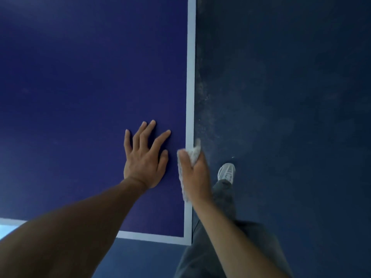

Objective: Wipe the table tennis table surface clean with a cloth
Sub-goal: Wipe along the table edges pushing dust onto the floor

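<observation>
Right hand (195, 175) grips a bunched white cloth (194, 155), with the thumb lying over the top of it and the fingers curled round the far side, out of sight. The cloth sits right on the table's right-hand side edge, over the white border line (190, 77). One tuft sticks out past the thumb, and a strip trails back along the inner side of the hand onto the blue.

Left hand (144, 159) rests flat on the blue table tennis table (80, 77) just beside the right hand, palm down, with the fingers spread and straight, holding nothing. A narrow gap of blue surface separates the two hands.

Both hands are near the table's close right corner, where the side line meets the white end line (152, 237) that runs across the bottom of the view. From the hands, the blue surface stretches far ahead and far to the left, and the side line runs straight up to the top of the view.

Right of the table edge lies a broad dark blue floor (281, 97), with pale dusty scuffs close along the edge. The person's grey trouser leg (222, 197) and a white shoe (226, 172) stand on that floor just beside the table, close to the right hand.
</observation>
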